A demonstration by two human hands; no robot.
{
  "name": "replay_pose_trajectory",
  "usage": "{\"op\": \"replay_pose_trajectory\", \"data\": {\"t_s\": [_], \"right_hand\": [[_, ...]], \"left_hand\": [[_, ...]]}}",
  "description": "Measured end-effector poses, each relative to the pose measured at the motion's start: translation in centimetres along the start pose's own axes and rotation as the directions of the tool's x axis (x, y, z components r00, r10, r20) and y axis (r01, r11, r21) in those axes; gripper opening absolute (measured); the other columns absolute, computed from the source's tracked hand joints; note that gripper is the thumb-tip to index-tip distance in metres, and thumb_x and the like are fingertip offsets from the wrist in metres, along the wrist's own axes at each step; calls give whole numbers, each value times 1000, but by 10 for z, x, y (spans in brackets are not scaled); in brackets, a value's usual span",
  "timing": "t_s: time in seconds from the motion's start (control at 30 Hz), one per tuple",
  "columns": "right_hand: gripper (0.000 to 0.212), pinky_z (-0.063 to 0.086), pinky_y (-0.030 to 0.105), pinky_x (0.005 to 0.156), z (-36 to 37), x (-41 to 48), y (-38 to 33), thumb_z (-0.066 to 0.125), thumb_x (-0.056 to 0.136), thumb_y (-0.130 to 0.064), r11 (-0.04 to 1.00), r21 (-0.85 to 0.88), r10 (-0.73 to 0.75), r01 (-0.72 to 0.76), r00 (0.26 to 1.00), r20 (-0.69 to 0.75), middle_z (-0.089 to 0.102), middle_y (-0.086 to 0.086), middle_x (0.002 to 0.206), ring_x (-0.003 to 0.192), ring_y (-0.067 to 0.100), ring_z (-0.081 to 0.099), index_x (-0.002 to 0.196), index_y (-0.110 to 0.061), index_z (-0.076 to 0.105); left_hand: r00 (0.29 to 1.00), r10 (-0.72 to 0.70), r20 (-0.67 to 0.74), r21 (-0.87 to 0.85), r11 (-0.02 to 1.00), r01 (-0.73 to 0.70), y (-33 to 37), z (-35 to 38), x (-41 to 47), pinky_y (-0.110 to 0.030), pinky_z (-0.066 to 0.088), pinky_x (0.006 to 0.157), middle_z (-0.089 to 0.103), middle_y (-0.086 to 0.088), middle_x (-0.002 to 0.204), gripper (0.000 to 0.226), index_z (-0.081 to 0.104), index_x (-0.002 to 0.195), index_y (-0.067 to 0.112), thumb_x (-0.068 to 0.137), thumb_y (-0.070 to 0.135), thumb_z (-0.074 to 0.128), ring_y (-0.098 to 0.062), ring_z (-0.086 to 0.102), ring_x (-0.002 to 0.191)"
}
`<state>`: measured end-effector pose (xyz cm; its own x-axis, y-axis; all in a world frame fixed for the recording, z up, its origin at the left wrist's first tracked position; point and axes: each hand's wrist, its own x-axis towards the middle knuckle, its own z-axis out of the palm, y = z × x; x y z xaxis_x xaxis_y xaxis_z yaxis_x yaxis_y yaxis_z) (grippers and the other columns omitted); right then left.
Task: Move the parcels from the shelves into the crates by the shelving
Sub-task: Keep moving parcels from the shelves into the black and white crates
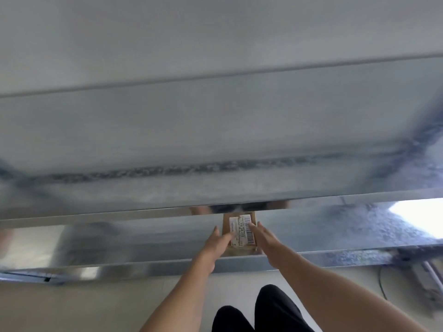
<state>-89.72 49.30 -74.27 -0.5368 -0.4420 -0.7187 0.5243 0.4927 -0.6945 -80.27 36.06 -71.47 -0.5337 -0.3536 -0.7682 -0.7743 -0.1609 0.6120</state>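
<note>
Cardboard parcel (242, 236) on shelf (143, 236) — left hand (217, 245), right hand (266, 243) flanking.

Brown cardboard parcel (239, 232) with white barcoded label (241, 230), shiny silver-grey metal shelf (143, 236), black trousers (263, 310), pale floor (72, 307)

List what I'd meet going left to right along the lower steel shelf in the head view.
left hand → small brown cardboard parcel with white barcode label → right hand

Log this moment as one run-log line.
cardboard parcel on steel shelf | left hand touches its left side | right hand touches its right side | crates not in view
</note>
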Motion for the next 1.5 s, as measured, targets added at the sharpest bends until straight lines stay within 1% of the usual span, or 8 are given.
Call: {"op": "replay_pose_trajectory", "data": {"t_s": [0.13,0.37,0.47,0.73,0.9,1.23,1.33,1.5], "right_hand": [[33,50,28,75,4,1,6,40,110,-36,997,74,-30,29,999,16,69,14,119,105,25,66,131,-13,53],[28,51,32,81,-10,-52,-18,43,109,-31,989,82,-117,122,991,-66,68,17,119,110,31,65,128,-13,53],[35,53,33,84,-20,-92,-33,52,102,-33,979,131,-137,155,981,-136,69,21,119,111,36,66,127,-9,54],[29,53,29,70,-46,-198,-45,50,105,-21,968,215,-78,128,970,-229,69,18,122,111,35,67,131,-7,53],[26,55,23,58,-59,-266,-28,47,106,-9,926,351,-48,142,964,-262,66,22,120,87,25,68,131,0,50],[29,52,19,55,-140,-387,10,50,105,-9,888,385,-61,250,895,-441,65,25,125,83,21,66,132,2,50],[28,54,20,58,-172,-438,19,51,105,-13,872,391,-70,294,866,-495,69,19,121,86,21,70,132,-4,53],[29,60,30,76,-224,-508,35,53,105,-15,827,377,-125,416,791,-599,69,15,119,97,25,70,132,-6,54]], "left_hand": [[996,32,81,-54,998,-28,-15,3,22,-44,35,118,70,6,129,70,54,143,34,77,58,64,-19,60,125],[982,78,175,-112,992,-59,29,5,-56,-38,31,114,65,9,131,42,58,136,35,95,43,64,-14,51,129],[976,112,187,-139,987,-86,50,10,-95,-33,32,108,63,19,110,17,58,118,38,102,33,58,-1,52,105],[953,93,288,-70,995,-76,81,32,-197,-37,32,117,69,13,115,29,64,128,28,99,30,61,-4,54,109],[926,69,370,20,996,-82,80,55,-240,-24,50,76,77,4,116,30,65,130,27,100,28,61,-11,70,104],[797,140,588,135,954,-268,98,155,-336,-17,55,61,78,-4,113,31,60,135,21,104,22,54,-11,76,89],[761,141,633,165,936,-311,106,198,-368,-14,54,63,76,-5,118,35,58,138,20,103,25,55,-19,73,106],[723,179,668,192,897,-399,117,265,-414,-28,47,93,74,1,125,59,47,149,21,94,38,62,-18,67,120]]}}
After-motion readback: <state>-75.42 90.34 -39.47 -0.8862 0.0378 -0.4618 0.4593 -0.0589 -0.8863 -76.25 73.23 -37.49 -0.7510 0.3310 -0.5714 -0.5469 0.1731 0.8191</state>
